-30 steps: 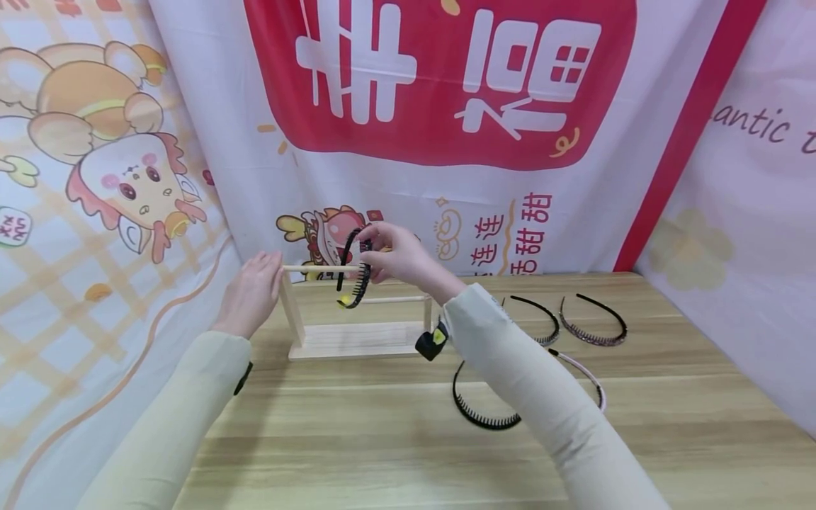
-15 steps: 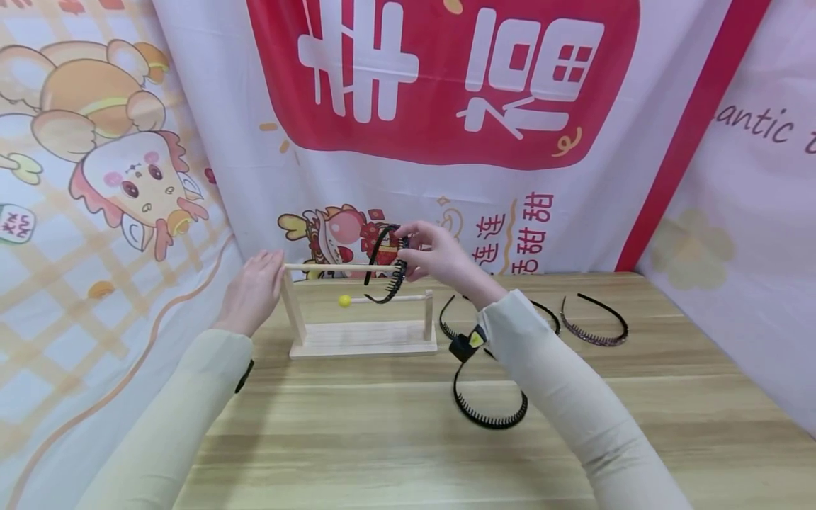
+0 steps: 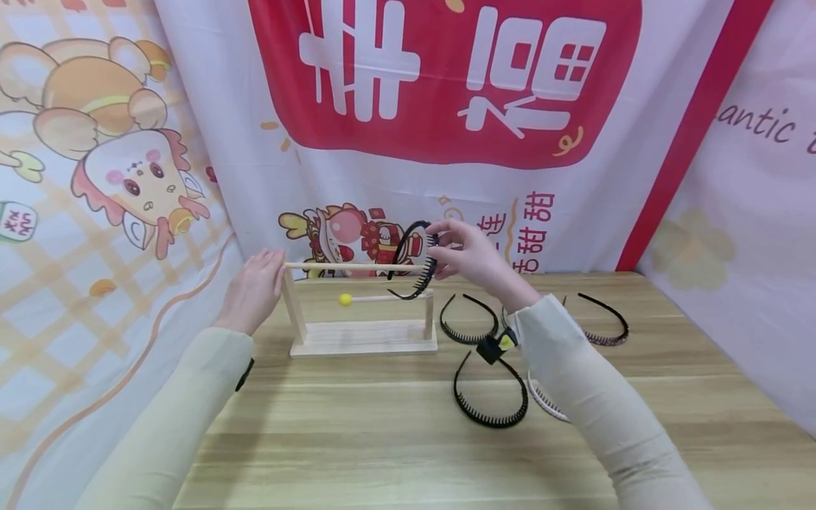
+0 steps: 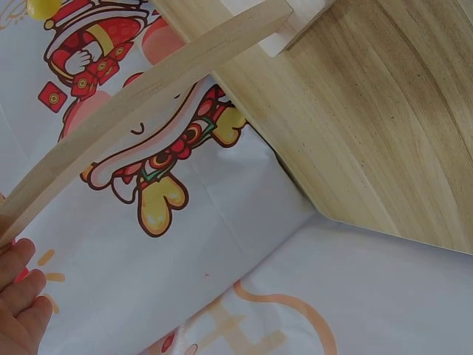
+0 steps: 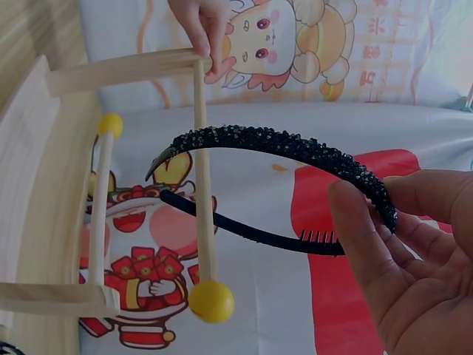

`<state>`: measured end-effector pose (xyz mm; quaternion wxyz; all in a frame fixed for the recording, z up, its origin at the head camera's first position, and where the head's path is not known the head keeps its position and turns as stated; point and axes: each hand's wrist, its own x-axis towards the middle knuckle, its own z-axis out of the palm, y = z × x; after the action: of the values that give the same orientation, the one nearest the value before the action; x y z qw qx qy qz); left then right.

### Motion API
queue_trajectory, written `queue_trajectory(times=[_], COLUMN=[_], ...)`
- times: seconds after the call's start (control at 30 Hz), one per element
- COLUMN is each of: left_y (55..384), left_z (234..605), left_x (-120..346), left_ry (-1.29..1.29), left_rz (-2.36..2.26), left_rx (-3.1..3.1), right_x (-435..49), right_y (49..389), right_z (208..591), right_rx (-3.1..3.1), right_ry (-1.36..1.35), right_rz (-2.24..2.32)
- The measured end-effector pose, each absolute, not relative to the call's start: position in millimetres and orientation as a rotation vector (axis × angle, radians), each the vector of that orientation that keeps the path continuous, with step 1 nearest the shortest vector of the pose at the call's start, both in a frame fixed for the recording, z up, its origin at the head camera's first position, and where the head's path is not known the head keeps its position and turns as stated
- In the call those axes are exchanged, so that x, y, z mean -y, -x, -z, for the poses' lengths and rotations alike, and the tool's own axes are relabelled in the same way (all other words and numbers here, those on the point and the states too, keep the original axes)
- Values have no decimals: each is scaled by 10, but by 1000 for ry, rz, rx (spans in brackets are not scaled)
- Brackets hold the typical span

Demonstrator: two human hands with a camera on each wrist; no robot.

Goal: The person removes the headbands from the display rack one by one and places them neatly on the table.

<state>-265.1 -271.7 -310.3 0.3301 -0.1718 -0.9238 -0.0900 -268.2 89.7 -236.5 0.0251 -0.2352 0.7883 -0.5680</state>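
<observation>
My right hand (image 3: 464, 251) pinches a black headband (image 5: 273, 140) between thumb and fingers. Dark glittering beads cover its outside, and comb teeth show inside. The headband is held by the free end of the wooden rack's upper rod (image 3: 350, 266), which crosses it in the head view. A yellow ball (image 5: 211, 302) caps that rod in the right wrist view. My left hand (image 3: 251, 290) grips the top of the rack's left post (image 3: 293, 312), where the upper rod begins. In the left wrist view, some fingers (image 4: 22, 296) lie beside the post.
The rack's base (image 3: 363, 338) stands on the wooden table (image 3: 357, 439). Its lower rod also ends in a yellow ball (image 3: 345, 299). Right of it lie a black headband (image 3: 472, 340), another black one (image 3: 491, 423), a pale one (image 3: 543, 402) and others, partly behind my right sleeve (image 3: 580, 375).
My right hand has moved right along the upper rod with the black headband, from mid-rod to its free end. The left hand stays on the post.
</observation>
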Motion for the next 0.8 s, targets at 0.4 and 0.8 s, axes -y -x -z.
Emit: queue_trajectory(times=[0.4, 0.8], left_y=[2657, 2663], left_z=[3104, 3105], left_x=[2705, 2696], left_ry=[457, 446], left_rz=[232, 236], left_rx=[2394, 2417], right_x=[-1265, -1790], right_y=[2692, 2613], right_z=[2403, 2484], right_rx=[-2462, -2542], right_ry=[658, 575], right_rz=[1837, 1855])
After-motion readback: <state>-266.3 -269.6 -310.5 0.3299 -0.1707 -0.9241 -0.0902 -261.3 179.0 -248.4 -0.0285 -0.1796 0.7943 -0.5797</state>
